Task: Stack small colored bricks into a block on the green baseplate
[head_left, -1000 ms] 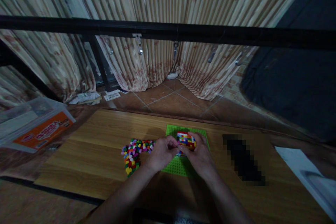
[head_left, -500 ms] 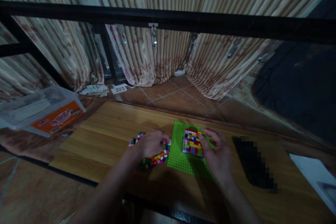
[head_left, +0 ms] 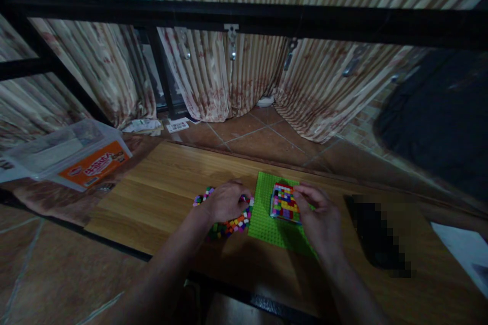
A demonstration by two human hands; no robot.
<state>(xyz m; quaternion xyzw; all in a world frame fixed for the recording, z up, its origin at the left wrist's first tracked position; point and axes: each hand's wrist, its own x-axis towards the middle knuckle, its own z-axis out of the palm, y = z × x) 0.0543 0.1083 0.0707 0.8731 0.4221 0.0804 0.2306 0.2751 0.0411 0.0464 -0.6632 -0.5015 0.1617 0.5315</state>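
My left hand [head_left: 229, 203] is over a loose pile of small coloured toy bricks [head_left: 239, 222], its fingers curled down; whatever they pinch is hidden. A green studded baseplate [head_left: 260, 217] lies just right of the pile. On it sits a flat block of many coloured bricks [head_left: 284, 203], packed in rows of red, yellow, blue and other colours. My right hand [head_left: 322, 218] is at the right side of that block, with thumb and fingertips drawn together at its upper right edge. Any brick between them is too small to make out.
The wooden tabletop [head_left: 152, 193] carries a dark, partly pixelated object [head_left: 375, 233] on the right and a white sheet [head_left: 461, 249] beyond it. At far left is a clear plastic box [head_left: 72, 147] with an orange label. A black rail [head_left: 267, 18] crosses before striped curtains.
The whole view has shifted slightly, so the table things appear further right. My right thumb and fingers have come closer together by the brick block. My left hand stays at the pile.
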